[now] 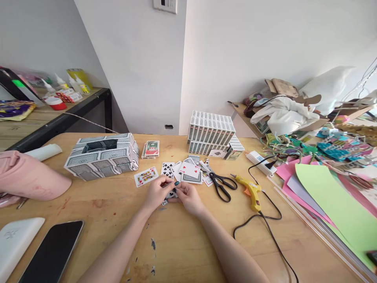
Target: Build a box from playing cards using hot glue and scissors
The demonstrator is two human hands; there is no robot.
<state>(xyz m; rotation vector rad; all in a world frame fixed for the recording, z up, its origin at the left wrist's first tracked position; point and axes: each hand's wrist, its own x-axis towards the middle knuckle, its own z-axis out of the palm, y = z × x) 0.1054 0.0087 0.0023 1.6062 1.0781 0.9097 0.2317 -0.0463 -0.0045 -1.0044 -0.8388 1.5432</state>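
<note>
Both hands meet over the middle of the table, fingers bent and pressed together around a playing card (171, 194) with black clubs. My left hand (160, 192) grips it from the left; my right hand (188, 196), with a dark green thumbnail, pinches it from the right. The fingers hide much of the card. Just beyond lie a ten of spades (167, 169), a two of hearts (191, 169) and several loose cards. A king card (146, 176) lies flat to the left. Black-handled scissors (224, 186) rest at the right of the pile.
A box covered in cards (103, 157) stands back left, stacked card packs (210, 131) at the back. Right are a yellow glue gun (250, 190) with a trailing cord, a power strip (260, 163) and coloured paper (330, 200). A phone (53, 251) lies front left.
</note>
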